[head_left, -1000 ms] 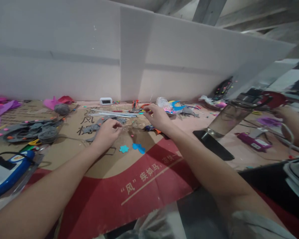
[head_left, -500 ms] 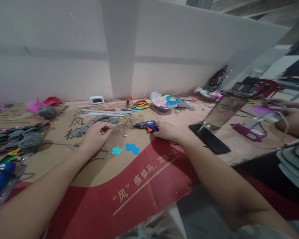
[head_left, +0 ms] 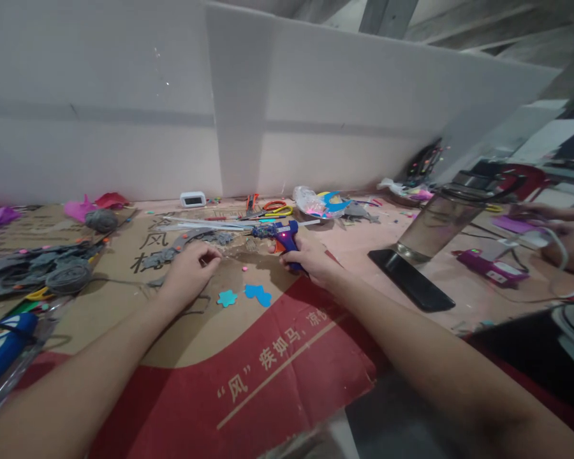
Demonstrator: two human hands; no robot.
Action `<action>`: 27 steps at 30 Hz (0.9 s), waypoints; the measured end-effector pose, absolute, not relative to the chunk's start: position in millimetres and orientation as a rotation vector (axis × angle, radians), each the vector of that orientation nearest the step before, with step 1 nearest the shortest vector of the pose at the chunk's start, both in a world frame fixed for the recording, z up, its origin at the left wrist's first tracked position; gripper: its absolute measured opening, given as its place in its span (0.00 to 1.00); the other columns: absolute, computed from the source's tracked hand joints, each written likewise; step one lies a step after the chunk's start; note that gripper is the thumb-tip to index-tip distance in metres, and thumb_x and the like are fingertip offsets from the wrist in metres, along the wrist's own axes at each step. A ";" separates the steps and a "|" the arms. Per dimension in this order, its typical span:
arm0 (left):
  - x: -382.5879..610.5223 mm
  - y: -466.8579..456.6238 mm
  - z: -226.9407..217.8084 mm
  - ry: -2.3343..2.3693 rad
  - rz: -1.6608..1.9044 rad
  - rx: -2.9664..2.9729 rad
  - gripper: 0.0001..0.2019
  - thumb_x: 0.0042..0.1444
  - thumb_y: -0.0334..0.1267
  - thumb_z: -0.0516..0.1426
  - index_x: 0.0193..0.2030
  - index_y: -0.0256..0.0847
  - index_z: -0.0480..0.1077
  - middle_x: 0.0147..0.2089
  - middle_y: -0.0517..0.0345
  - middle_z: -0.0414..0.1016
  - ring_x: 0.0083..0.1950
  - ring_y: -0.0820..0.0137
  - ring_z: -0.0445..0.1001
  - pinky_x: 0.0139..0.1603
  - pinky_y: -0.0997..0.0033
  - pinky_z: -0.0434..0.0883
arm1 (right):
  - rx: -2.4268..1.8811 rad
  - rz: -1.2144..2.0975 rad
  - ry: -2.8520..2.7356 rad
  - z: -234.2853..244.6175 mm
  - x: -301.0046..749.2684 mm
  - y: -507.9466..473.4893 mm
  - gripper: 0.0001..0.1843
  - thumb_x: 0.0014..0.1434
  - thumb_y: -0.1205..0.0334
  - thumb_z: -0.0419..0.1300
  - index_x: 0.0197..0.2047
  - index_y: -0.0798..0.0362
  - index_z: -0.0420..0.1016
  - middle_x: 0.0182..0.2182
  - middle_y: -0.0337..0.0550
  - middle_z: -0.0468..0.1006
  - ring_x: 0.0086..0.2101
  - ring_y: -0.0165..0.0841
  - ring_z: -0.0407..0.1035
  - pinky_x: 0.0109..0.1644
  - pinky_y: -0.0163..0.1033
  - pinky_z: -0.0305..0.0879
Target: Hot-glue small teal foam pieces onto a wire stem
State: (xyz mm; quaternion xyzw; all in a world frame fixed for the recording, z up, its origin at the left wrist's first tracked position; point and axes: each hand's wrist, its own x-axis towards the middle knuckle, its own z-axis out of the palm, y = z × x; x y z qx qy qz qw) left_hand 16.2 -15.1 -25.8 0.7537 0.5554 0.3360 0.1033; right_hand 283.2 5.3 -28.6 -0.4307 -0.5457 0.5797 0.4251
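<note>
My right hand [head_left: 310, 258] is wrapped round the handle of a blue hot glue gun [head_left: 289, 234]. Its nozzle points left, a small red light glows on its body, and a white glue stick [head_left: 310, 222] juts out of the back. My left hand [head_left: 194, 268] hovers over the cardboard [head_left: 172, 338] with thumb and fingertips pinched together; whatever is between them is too small to make out. Below and between the hands lie a teal flower cutout [head_left: 227, 298] and a blue cutout [head_left: 258, 294]. A small pink ball [head_left: 244, 269] rests just above them.
Behind the hands are white sticks [head_left: 196, 225], scissors [head_left: 282, 210], a white timer [head_left: 192, 199] and a plastic-lined bowl [head_left: 310, 203]. Grey yarn pieces [head_left: 69, 275] lie left. Rightward stand a bottle [head_left: 440, 220], a phone [head_left: 411, 279], a purple power strip [head_left: 490, 268] and another person's hand [head_left: 571, 248].
My right hand has closed round the glue gun's handle and turned the gun more upright, so its body and glue stick now show. My left hand stays pinched in nearly the same place.
</note>
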 end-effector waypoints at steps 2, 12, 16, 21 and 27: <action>17.1 -16.1 -25.3 1.642 1.003 2.222 0.07 0.56 0.38 0.55 0.34 0.40 0.74 0.37 0.54 0.78 0.39 0.65 0.73 0.42 0.66 0.68 | -1.078 1.467 -1.354 -33.7 282.0 7.2 0.21 0.41 0.68 0.60 0.42 0.51 0.65 0.23 0.32 0.70 0.22 0.26 0.61 0.25 0.32 0.55; -6.1 -10.2 -0.9 1.955 1.155 1.957 0.09 0.54 0.41 0.54 0.35 0.42 0.73 0.36 0.56 0.78 0.38 0.65 0.74 0.42 0.67 0.68 | -0.987 1.536 -1.288 -22.7 278.5 -3.8 0.26 0.42 0.61 0.67 0.46 0.50 0.66 0.27 0.33 0.69 0.23 0.24 0.58 0.25 0.31 0.50; -22.1 -4.8 2.6 2.060 1.160 1.817 0.10 0.54 0.43 0.55 0.37 0.42 0.73 0.37 0.56 0.79 0.39 0.64 0.74 0.41 0.67 0.69 | -0.967 1.546 -1.311 -18.4 277.2 -7.8 0.27 0.43 0.61 0.67 0.48 0.49 0.66 0.26 0.33 0.68 0.23 0.24 0.57 0.25 0.32 0.49; -21.8 -4.4 0.9 2.103 1.127 1.760 0.10 0.53 0.43 0.55 0.36 0.40 0.73 0.36 0.54 0.78 0.37 0.64 0.74 0.39 0.67 0.69 | -0.873 1.603 -1.337 -19.6 278.0 -8.8 0.26 0.45 0.62 0.66 0.48 0.50 0.66 0.29 0.34 0.71 0.24 0.25 0.59 0.28 0.33 0.53; -35.0 -2.2 13.1 2.134 0.926 1.948 0.11 0.53 0.44 0.55 0.33 0.40 0.74 0.36 0.53 0.78 0.38 0.64 0.73 0.40 0.67 0.67 | -0.819 1.621 -1.326 -20.8 280.2 -8.5 0.20 0.46 0.64 0.65 0.43 0.51 0.68 0.35 0.38 0.75 0.26 0.25 0.62 0.31 0.34 0.57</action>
